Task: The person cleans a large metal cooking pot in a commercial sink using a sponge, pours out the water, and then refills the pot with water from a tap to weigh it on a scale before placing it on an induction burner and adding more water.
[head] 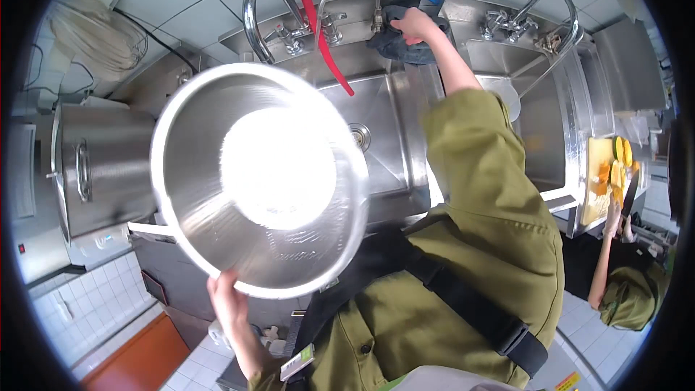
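A large steel bowl or pot (201,174) is tilted up in front of me, its shiny inside towards the camera. My left hand (229,298) grips its near rim at the lower left. At the back edge of the sink, my right hand (417,26) is on a dark grey cloth (407,53), fingers pressed to it. Under the bowl lies a steel sink basin (385,157) with a round drain (358,136). A red hose (331,62) hangs down into this basin, between the bowl and the cloth.
Chrome faucets (260,5) rise behind the basin. A second sink (543,119) is at the right, beyond it a cutting board (594,195) with cut yellow fruit. A co-worker (630,293) in gloves holds a knife there. A large lidded steel pot (108,157) stands left.
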{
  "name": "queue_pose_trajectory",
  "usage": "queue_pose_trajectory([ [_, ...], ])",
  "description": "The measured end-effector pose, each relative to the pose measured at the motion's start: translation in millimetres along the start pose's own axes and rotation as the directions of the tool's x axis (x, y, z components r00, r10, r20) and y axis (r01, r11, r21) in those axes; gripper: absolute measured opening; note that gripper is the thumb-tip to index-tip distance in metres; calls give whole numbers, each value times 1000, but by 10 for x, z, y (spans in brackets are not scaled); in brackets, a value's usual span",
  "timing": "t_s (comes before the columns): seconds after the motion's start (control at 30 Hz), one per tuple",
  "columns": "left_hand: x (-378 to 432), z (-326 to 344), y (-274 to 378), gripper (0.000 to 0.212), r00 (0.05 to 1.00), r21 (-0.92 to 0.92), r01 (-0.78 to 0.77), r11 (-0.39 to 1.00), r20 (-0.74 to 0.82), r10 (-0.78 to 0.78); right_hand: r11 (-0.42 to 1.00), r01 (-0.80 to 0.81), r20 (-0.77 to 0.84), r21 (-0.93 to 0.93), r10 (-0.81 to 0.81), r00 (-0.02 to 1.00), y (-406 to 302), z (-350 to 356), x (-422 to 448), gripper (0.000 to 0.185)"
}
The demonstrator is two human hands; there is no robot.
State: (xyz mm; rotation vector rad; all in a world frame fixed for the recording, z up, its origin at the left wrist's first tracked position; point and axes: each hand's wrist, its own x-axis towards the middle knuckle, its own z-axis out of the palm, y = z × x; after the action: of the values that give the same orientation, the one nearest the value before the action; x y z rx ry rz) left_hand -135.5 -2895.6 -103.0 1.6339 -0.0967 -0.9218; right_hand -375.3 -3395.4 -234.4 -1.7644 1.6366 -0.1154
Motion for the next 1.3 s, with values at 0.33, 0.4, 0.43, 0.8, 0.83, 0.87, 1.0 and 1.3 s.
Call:
queue_pose_trajectory([
  [0.33, 1460, 1576, -2296, 15, 851, 13, 495, 869, 191, -488, 429, 165, 49, 888, -446, 894, -795, 182, -695, 49],
  [0.4, 1645, 1725, -2692, 16, 861, -46, 500, 865, 136, -490, 200, 131, -34, 971, -425, 905, -933, 177, -687, 41],
  [0.43, 1682, 1809, -2807, 17, 868, -46, 493, 869, 98, -487, 151, 173, -92, 973, -433, 897, -927, 147, -696, 35],
  [0.8, 2288, 1602, -3949, 34, 849, 424, 423, 801, 122, -513, 480, 341, -144, 808, -401, 905, -408, -272, -916, 25],
  [0.83, 2291, 1737, -3745, 34, 781, 272, 583, 766, 74, -621, 446, 330, -163, 832, -371, 914, -336, -320, -885, 27],
  [0.87, 2213, 1757, -3558, 33, 752, 212, 629, 748, 79, -655, 421, 303, -148, 855, -362, 920, -394, -298, -935, 30],
  [1.0, 1998, 1220, -3213, 40, 812, 826, -506, 246, 553, -186, 395, 212, -59, 894, -364, 929, -627, 77, -1069, 37],
  [1.3, 813, -953, 1843, 13, 520, 546, -795, 264, 389, 761, 507, 173, -204, 844, 7, 979, 573, 1201, -1648, 26],
])
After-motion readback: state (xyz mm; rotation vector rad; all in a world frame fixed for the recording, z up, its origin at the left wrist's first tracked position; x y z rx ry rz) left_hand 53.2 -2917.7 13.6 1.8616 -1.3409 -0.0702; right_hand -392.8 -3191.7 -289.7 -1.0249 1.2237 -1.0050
